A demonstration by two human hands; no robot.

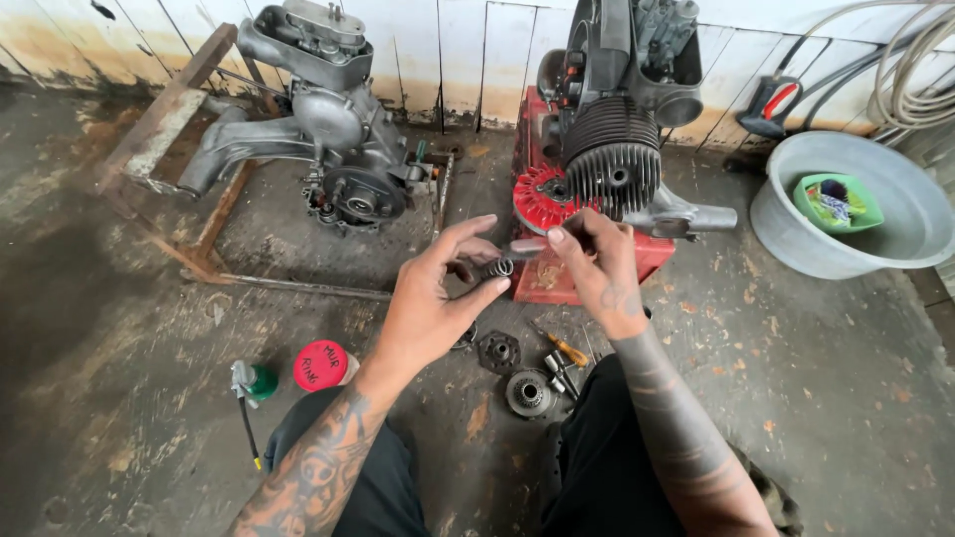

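Left hand [433, 303] half-curled, thumb and fingertips pinching a small coil spring [500, 267] at mid-frame. Right hand [595, 267] closed around a short grey metal shaft [527, 246], its tip just beside the spring, can't tell if they touch. Both hands held above the floor, in front of the knees. Directly below them on the stained concrete floor [826, 398]: a dark toothed disc [498, 351], a round geared hub [528, 394], an orange-handled screwdriver [563, 347] and a couple of small sockets, all close together. Left of those: a red round cap [321, 365] with handwriting on it and a small green-topped spray can [253, 382] with a thin straw. Behind the hands: a finned engine [615, 139] with a red fan wheel, sitting on a red box [557, 273]. Further left, a second grey engine [333, 139] on a rusty steel frame [169, 129]. Far right: a grey metal basin [895, 239] holding a green tub, hoses coiled on the wall above.
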